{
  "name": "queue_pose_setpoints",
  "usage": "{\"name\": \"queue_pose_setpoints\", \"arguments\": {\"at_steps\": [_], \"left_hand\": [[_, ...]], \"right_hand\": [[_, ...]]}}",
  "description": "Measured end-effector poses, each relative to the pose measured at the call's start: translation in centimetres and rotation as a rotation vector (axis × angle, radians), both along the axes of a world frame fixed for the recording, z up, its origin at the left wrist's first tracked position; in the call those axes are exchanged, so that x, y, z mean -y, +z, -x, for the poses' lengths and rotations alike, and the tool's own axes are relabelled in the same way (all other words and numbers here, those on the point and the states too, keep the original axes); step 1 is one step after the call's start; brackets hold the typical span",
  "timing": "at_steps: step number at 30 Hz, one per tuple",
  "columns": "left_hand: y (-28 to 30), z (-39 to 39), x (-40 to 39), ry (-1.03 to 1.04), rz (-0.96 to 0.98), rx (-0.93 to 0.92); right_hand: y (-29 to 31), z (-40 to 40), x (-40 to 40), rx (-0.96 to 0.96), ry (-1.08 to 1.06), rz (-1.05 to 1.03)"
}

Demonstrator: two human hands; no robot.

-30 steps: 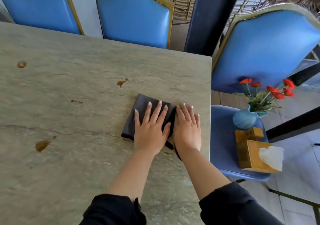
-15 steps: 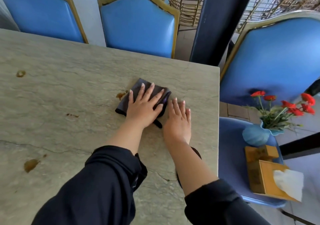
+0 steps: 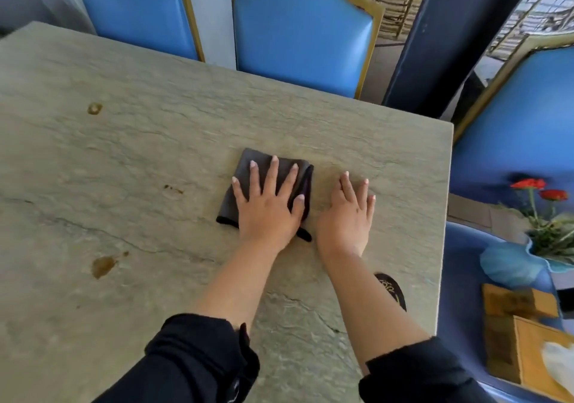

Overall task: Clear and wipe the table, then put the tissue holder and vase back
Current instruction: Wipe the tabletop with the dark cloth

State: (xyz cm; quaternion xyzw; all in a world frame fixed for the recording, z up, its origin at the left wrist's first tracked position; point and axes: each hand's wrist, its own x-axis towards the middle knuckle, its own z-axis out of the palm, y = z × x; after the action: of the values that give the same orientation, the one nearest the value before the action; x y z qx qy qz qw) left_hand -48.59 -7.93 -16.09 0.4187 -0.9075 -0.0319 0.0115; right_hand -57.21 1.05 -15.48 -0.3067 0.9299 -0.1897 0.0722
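Observation:
On the stone-look table [image 3: 124, 154], my left hand [image 3: 268, 207] lies flat with fingers spread on a folded dark cloth [image 3: 248, 166]. My right hand [image 3: 348, 216] rests flat on the bare tabletop just right of the cloth, holding nothing. Brown stains mark the table at the far left [image 3: 94, 108], left of the cloth [image 3: 174, 189] and at the near left [image 3: 104, 266]. A blue vase [image 3: 509, 263] with red flowers [image 3: 528, 183] and a wooden tissue holder [image 3: 528, 350] stand on a blue chair seat [image 3: 459, 309] off the table's right edge.
Two blue chairs [image 3: 298, 27] [image 3: 133, 8] are pushed in along the far edge. A dark pillar [image 3: 435, 30] stands past the far right corner. A small dark patterned object [image 3: 391, 287] lies near the right edge, partly hidden by my right forearm.
My left hand has slid the cloth away from me and to the left over a brown stain, which no longer shows. My right hand followed beside it, off the cloth.

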Motion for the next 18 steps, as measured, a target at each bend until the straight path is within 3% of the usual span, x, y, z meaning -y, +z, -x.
{"name": "queue_pose_setpoints", "arguments": {"at_steps": [5, 10, 14, 18], "left_hand": [[-0.1, -1.6, 3.9, -0.187, 0.011, -0.001], [0.2, -2.6, 9.2, 0.117, -0.066, 0.007], [0.4, -4.5, 3.8, 0.173, -0.077, -0.017], [0.3, -9.0, -5.0, -0.030, 0.006, -0.023]], "right_hand": [[-0.3, -2.1, 0.6, -0.034, 0.015, -0.042], [-0.5, -2.1, 0.9, -0.104, 0.017, -0.087], [-0.2, -2.1, 1.0, -0.081, 0.013, -0.078], [0.1, -2.4, 0.5, -0.008, 0.020, 0.026]]}}
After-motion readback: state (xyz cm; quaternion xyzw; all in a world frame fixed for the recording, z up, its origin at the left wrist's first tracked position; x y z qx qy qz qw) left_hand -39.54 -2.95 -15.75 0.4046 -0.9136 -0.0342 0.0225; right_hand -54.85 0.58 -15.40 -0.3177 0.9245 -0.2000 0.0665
